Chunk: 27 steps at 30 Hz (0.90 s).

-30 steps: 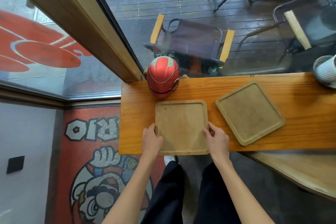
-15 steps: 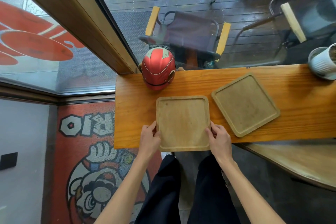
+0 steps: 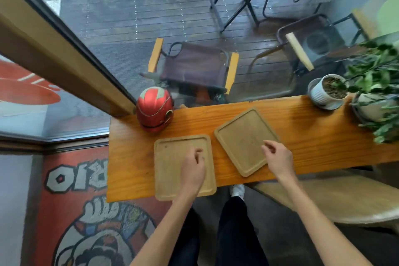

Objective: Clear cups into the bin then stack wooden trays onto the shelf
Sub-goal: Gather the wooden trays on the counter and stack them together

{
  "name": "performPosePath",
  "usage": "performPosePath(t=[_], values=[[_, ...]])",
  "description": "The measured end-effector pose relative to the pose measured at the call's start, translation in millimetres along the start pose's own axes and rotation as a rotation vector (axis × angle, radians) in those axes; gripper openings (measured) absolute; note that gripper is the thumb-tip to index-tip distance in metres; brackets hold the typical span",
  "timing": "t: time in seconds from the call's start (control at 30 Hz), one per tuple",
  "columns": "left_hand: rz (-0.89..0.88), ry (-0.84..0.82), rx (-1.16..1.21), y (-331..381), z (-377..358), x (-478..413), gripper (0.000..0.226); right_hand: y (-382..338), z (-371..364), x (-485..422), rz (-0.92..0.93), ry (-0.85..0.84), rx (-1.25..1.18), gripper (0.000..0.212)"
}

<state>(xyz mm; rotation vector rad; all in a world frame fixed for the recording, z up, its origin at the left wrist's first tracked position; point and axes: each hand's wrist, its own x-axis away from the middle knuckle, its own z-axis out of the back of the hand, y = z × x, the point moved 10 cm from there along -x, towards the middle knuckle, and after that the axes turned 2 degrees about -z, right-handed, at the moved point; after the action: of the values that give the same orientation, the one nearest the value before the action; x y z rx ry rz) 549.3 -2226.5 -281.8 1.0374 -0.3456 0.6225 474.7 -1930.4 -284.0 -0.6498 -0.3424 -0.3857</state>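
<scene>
Over trays: L hand (image 3: 192,168), R hand (image 3: 279,158) half-curled, empty.

Soft, even daylight, coming from the far side through the window glass (image 3: 121,28). No harsh highlights. The tabletop (image 3: 323,136) carries a mild sheen along its far edge; the red helmet (image 3: 154,109) shows a dull highlight on its crown. Shadows are faint and diffuse under the left hand (image 3: 192,168) and right hand (image 3: 278,157). The glass adds a pale haze and weak reflections over the deck outside. Strong wide-angle distortion: the window frame (image 3: 54,49) bows and leans at left, and straight lines curve near the edges. The plant leaves (image 3: 380,84) at right are smeared by motion blur. The centre is moderately sharp, with fine detail soft throughout.
</scene>
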Motion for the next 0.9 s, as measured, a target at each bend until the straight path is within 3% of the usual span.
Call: performPosePath(t=[0.13,0.3,0.53,0.6,0.9], values=[[0.264,-0.227,0.140,26,-98,-8,0.030,25,25,-69,-0.077,0.016,0.079,0.026],[0.345,-0.080,0.062,39,-139,-16,0.075,26,-1,-102,-0.038,-0.137,0.117,0.051],[0.501,0.137,0.044,40,-144,-14,0.078,49,-6,-97,-0.017,-0.209,0.116,0.043],[0.543,0.122,0.013,38,-146,-10,0.077,63,-1,-94,-0.054,-0.215,0.111,0.038],[0.347,-0.132,0.026,69,-159,-40,0.067,107,30,-77,-0.395,-0.402,-0.030,0.059]])
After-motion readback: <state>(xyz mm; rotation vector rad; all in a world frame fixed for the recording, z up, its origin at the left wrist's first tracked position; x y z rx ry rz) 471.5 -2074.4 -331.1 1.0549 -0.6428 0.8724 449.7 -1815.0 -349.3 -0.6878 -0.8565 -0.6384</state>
